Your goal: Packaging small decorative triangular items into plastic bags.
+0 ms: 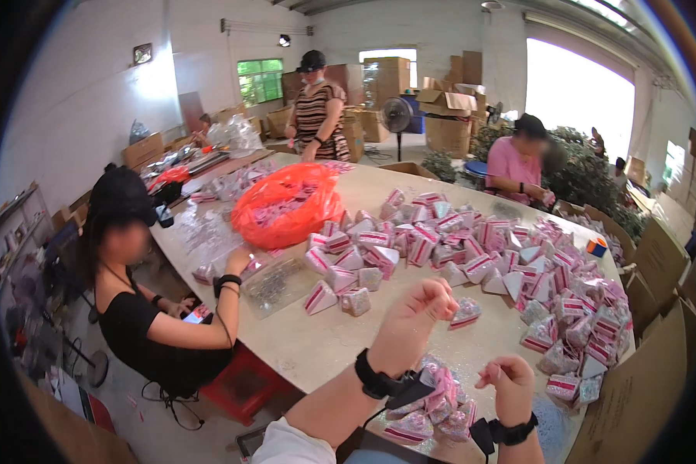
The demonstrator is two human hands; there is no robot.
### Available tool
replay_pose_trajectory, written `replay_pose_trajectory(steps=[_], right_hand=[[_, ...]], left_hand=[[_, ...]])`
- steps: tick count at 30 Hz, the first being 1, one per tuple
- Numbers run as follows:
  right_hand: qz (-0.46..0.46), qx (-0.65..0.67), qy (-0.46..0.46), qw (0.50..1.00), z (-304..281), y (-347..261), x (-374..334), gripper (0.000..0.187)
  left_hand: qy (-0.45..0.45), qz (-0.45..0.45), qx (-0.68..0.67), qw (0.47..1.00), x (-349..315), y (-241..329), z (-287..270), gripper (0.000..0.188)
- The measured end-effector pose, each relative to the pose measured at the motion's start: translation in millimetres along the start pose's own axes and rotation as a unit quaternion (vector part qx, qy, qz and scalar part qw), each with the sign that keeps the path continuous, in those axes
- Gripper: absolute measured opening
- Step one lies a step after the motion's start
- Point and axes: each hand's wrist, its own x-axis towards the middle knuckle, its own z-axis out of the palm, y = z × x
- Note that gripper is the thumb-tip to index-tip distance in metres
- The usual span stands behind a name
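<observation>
My left hand is raised over the table with its fingers curled into a pinch. Whatever is between the fingertips, if anything, is too small to make out. Just right of it is a small triangular packet, silvery with a pink band. My right hand is lower and further right, its fingers bent in toward the thumb; what they hold, if anything, does not show. Below and between my wrists sits a pile of pink and silver packets, partly covered by my left wristband.
A large heap of similar packets covers the table's middle and right. Left of it are an orange-red plastic bag and a shallow clear tray. Three people work around the table. Cardboard stands along the right edge.
</observation>
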Motion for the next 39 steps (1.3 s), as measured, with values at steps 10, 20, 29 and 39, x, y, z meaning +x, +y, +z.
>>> replay_pose_trajectory(steps=[10, 20, 29, 39], right_hand=[[-0.077, 0.071, -0.012, 0.994, 8.9, -56.8, 74.0, 0.008], [-0.05, -0.038, -0.056, 0.996, 21.8, -26.9, 71.2, 0.012], [-0.061, -0.102, -0.046, 0.992, 25.3, -10.0, 54.3, 0.015], [-0.11, -0.084, 0.021, 0.99, 29.4, 6.6, 48.5, 0.013]], left_hand=[[0.031, 0.008, 0.01, 0.999, 87.2, 47.9, 23.8, 0.007], [-0.039, -0.154, 0.252, 0.955, 33.7, -26.3, 12.0, 0.008], [-0.042, -0.195, 0.082, 0.977, 20.0, -49.0, -3.7, 0.005], [-0.041, -0.172, 0.029, 0.984, 5.5, -53.0, -5.0, 0.008]])
